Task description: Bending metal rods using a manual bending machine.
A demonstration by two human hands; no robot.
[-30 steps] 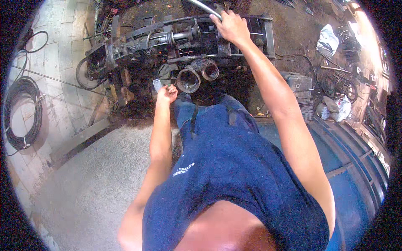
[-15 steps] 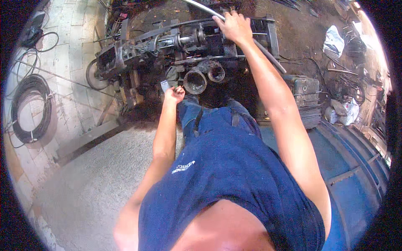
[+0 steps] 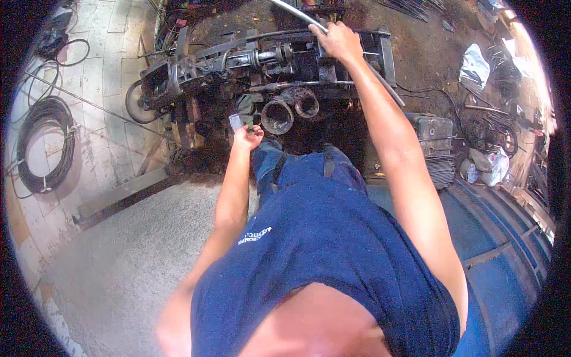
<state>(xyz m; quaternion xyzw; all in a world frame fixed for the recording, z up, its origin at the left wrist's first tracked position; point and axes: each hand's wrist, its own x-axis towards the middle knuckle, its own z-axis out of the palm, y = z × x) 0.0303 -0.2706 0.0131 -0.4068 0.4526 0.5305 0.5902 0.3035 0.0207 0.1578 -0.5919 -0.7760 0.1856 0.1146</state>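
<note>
A long grey metal rod (image 3: 297,13) runs slantwise across the right part of a dark greasy machine (image 3: 262,56). My right hand (image 3: 341,43) is closed over the rod, knuckles up. Lower and to the left, my left hand (image 3: 250,137) has its fingers curled beside a small pale flat piece (image 3: 235,122). A small green spot shows at its fingertips; what they pinch is too small to make out. Just right of that hand, two round open metal cups (image 3: 278,116) sit at the machine's front.
A coil of black cable (image 3: 47,146) lies on the pale tiles at left. Near my right forearm stands a dark metal box (image 3: 433,132). White bags (image 3: 474,66) and loose wire lie at far right. Blue ribbed metal (image 3: 499,238) spreads at lower right.
My left hand's fingers have loosened a little, and a green spot now shows at them. My right hand's fingers have drawn closer together around the rod. The view has shifted slightly.
</note>
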